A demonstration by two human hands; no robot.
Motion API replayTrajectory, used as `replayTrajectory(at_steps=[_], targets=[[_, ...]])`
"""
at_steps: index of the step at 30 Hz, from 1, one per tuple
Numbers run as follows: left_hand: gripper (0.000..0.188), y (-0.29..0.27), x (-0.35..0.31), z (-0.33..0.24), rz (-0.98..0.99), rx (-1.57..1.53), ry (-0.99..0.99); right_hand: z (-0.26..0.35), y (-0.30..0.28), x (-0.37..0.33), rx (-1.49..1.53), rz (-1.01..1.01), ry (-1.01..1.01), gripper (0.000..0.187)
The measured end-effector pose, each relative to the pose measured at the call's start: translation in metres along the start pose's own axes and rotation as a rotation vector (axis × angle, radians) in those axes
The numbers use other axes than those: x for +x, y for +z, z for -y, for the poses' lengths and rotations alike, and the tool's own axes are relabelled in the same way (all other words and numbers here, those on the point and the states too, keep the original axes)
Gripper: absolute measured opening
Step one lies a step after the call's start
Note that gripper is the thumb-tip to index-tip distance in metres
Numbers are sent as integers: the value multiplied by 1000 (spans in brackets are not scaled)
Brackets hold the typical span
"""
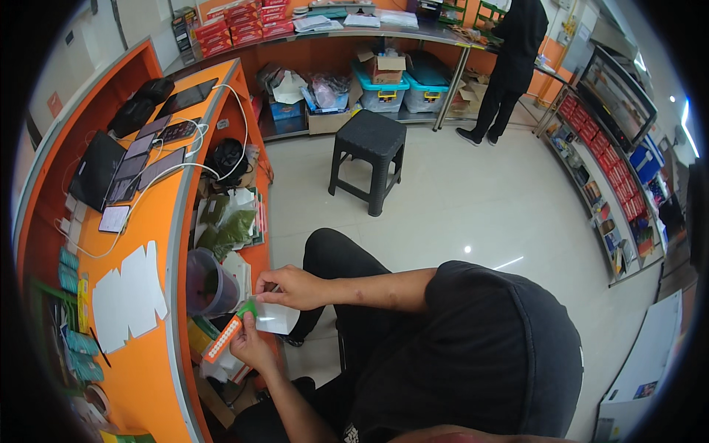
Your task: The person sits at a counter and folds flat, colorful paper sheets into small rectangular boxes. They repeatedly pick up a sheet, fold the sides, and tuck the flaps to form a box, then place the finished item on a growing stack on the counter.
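a long curved orange counter with a grey edge (159, 310) is seen running down the left side of the shot. a row of dark tablets and phones (144, 159) is laid out on it, hooked up with white cables (193, 168), and flat white die-cut cardboard pieces (127, 295) are spread out lower down. under the counter, a translucent purple plastic bin (208, 284) and some green packets (227, 229) are tucked onto the shelves.

the left hand (251, 343) is closed around a narrow orange cardboard box with white dots (223, 338), held tilted just beside the counter edge. the right hand (289, 286) is pinched with its fingertips on a small clear plastic sleeve with a green tab (275, 316), which is held right at the top end of the box. whether the sleeve is actually touching the box can't be made out for sure.

the floor is covered in pale glossy tiles (473, 214), and a black plastic stool (369, 155) is stood on it, well apart from the hands. further back, a steel table (413, 33) is stacked with red boxes (240, 22), with teal-lidded storage tubs (402, 88) kept below. another person in dark clothes (509, 66) is stood at the far end, and a display shelf of small goods (613, 184) is lined up along the right.
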State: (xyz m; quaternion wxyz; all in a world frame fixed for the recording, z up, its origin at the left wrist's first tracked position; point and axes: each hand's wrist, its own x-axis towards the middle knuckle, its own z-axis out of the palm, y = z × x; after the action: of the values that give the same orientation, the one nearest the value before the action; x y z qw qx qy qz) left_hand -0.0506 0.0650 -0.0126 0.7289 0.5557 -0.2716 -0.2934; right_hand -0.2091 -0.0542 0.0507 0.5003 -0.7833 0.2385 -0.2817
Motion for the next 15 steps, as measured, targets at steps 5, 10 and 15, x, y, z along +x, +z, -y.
replayTrajectory(at_steps=[5,10,15], targets=[[29,7,-6,10,26,45,179,7,15,-1,92,-73,-126,14],[23,6,-10,15,107,-306,118,11,19,4,46,-106,-264,13],[28,11,-18,3,61,-273,0,14,23,3,64,-139,-255,11]])
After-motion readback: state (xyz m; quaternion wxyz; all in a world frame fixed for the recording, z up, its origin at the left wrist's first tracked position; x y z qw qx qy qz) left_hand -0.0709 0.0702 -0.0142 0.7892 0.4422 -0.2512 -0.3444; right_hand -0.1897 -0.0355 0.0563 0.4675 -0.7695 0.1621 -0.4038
